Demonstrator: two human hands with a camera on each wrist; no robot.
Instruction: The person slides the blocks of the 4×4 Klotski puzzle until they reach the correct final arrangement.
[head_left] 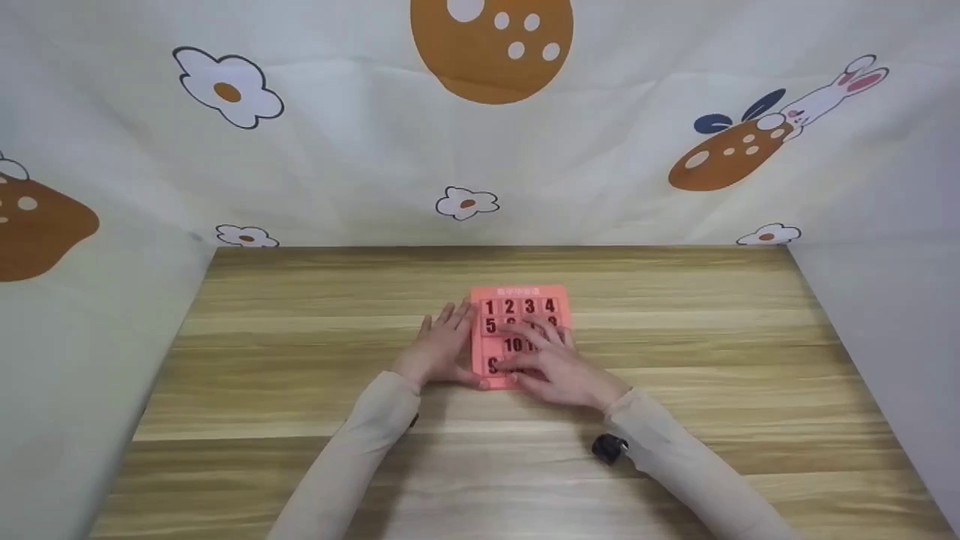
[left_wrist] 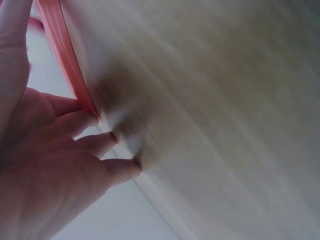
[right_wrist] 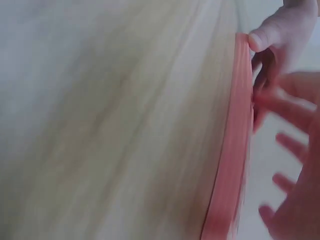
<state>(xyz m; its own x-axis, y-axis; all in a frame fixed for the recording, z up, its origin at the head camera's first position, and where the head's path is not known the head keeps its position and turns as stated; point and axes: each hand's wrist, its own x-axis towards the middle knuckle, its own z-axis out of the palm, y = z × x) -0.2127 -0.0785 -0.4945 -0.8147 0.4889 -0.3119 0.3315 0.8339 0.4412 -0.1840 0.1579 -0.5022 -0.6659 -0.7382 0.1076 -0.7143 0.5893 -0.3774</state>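
Note:
A pink number sliding puzzle (head_left: 476,341) lies flat on the table. Its top row reads 1 to 4, and 5 heads the second row. Between 5 and the 9 tile (head_left: 493,366) is a bare slot, left of the 10 tile (head_left: 513,345). My left hand (head_left: 439,352) braces the puzzle's left side, fingers extended along the edge and thumb at the near corner. In the left wrist view, several fingertips (left_wrist: 125,170) touch the table. My right hand (head_left: 562,371) is spread over the tiles, index finger near 9, covering several numbers. It looks blurred in the right wrist view.
The wood-grain table (head_left: 300,322) surrounds the puzzle. A pale cloth (head_left: 337,150) printed with flowers, orange shapes and a rabbit rises behind it, with pale walls at both sides. A small black device (head_left: 609,448) sits by the right wrist.

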